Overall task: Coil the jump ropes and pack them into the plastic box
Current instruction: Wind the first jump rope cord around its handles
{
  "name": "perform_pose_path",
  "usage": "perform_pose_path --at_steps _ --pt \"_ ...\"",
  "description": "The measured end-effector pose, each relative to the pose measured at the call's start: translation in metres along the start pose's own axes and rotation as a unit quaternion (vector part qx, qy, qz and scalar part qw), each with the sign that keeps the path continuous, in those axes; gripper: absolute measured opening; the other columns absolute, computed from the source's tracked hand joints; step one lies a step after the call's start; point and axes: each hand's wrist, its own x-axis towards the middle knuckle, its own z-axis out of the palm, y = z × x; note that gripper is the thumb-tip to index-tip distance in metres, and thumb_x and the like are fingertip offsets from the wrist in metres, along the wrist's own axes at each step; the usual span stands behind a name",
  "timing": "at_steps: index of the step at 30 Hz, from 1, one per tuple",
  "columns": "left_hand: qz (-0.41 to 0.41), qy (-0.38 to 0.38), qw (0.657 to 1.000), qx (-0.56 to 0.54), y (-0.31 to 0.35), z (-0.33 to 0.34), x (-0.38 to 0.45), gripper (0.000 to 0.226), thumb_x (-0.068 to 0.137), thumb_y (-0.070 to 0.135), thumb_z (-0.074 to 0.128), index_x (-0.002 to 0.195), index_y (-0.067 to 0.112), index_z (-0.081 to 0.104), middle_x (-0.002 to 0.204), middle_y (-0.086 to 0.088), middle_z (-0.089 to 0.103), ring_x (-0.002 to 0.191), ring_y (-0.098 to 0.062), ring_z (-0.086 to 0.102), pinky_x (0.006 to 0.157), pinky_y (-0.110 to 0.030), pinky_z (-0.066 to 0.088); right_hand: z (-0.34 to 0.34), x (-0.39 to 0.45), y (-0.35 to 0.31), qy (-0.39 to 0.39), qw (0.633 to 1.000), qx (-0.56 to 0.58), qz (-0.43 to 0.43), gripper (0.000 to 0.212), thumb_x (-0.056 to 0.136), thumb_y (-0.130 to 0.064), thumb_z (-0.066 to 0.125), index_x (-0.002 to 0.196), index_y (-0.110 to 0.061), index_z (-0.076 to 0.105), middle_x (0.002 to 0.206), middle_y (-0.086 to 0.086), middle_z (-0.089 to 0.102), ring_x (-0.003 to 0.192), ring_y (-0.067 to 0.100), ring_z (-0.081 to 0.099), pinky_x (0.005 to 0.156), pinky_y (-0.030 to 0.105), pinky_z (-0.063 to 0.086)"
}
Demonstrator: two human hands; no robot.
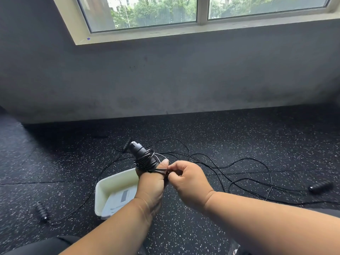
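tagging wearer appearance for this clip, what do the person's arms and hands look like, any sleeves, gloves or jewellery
Both forearms are bare up to the frame's lower edge, with no sleeves in view. The left hand and right hand have no gloves, and no rings, watch or wristbands are visible. Nothing is marked on them.

Plastic box [103, 190] on floor [239, 137] between two handles [42, 211], under left hand [150, 183]

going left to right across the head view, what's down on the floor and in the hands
loose handle on the left floor → plastic box → left hand holding the rope-wrapped handle → right hand pinching the rope → tangled rope on the floor → loose handle on the right floor
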Motion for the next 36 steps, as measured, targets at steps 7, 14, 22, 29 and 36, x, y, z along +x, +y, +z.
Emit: perform_pose_path --at_steps 7,14,22,29,36 --pt "0.027 0.044 0.998 0.033 0.010 -0.004 -0.004 0.054 0.085 0.016 0.084 0.127 0.014 0.049 0.093 -0.011 0.067 0.086 -0.029 0.067 0.092 -0.056 0.060 0.011 -0.008 -0.007 -0.023 0.995 -0.060 -0.076 0.021 0.083 -0.035 0.063 0.091 -0.020 0.075 0.082 0.003 0.076 0.078 0.027 0.070 0.073 0.045 0.058" --pt "-0.009 0.045 0.996 0.082 -0.001 -0.008 -0.005 0.093 0.049 0.050 0.087 0.129 0.014 0.057 0.109 -0.020 0.076 0.095 -0.035 0.076 0.092 -0.057 0.061 0.009 -0.006 -0.003 0.007 0.991 -0.121 -0.059 0.016 0.078 -0.035 0.063 0.079 -0.022 0.073 0.073 -0.004 0.070 0.066 0.013 0.064 0.066 0.038 0.055" --pt "-0.125 -0.063 0.980 0.141 -0.003 -0.009 -0.005 0.018 0.101 0.032 0.068 0.112 0.018 0.066 0.086 -0.001 0.076 0.062 -0.007 0.068 0.051 -0.024 0.052 0.001 0.004 0.002 -0.016 0.989 -0.137 0.047 0.004 0.075 -0.020 0.066 0.071 -0.019 0.065 0.064 -0.005 0.066 0.056 0.008 0.053 0.058 0.028 0.048" --pt "-0.206 -0.126 0.944 0.226 0.002 -0.017 -0.013 0.007 0.100 0.023 0.064 0.099 0.021 0.071 0.078 -0.002 0.068 0.065 -0.013 0.060 0.066 -0.032 0.054 -0.012 0.003 0.001 -0.132 0.978 -0.082 0.141 0.010 0.081 -0.012 0.069 0.075 -0.017 0.063 0.052 -0.009 0.054 0.038 0.003 0.043 0.041 0.015 0.031" --pt "-0.196 -0.097 0.951 0.218 0.022 -0.015 -0.008 0.027 0.101 0.009 0.055 0.075 0.017 0.058 0.057 -0.003 0.061 0.046 -0.017 0.057 0.044 -0.021 0.045 -0.009 -0.002 0.001 -0.195 0.957 0.111 0.185 0.015 0.096 -0.024 0.072 0.103 -0.014 0.063 0.079 0.009 0.068 0.061 0.015 0.063 0.056 0.025 0.048"
